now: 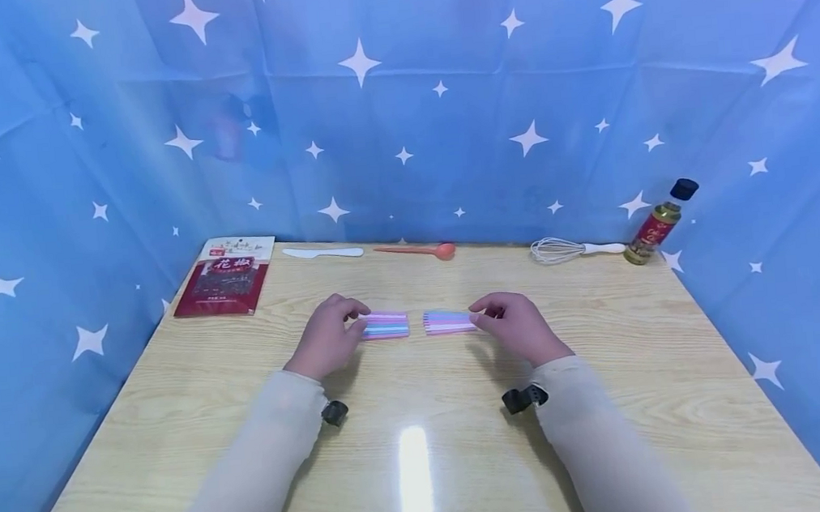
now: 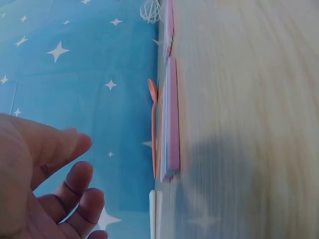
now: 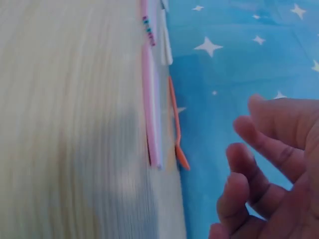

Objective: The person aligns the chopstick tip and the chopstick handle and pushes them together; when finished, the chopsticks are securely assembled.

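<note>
Two flat rows of thin pastel sticks in pink, white, blue and lilac lie on the table with a small gap between them. My left hand (image 1: 327,336) is over the outer end of the left row (image 1: 387,325). In the left wrist view the left hand (image 2: 50,184) holds nothing; its loosely bent fingers are apart from the sticks (image 2: 173,119). Over the outer end of the right row (image 1: 448,322) is my right hand (image 1: 517,326). The right wrist view shows the right hand (image 3: 276,179) without anything in it, apart from the pink-edged sticks (image 3: 149,107).
Along the back of the wooden table (image 1: 648,381) lie a red spice packet (image 1: 225,279), a white knife (image 1: 325,253), an orange spoon (image 1: 417,250) and a whisk (image 1: 563,250). An oil bottle (image 1: 656,226) stands at the back right. A blue starred curtain (image 1: 444,147) hangs behind.
</note>
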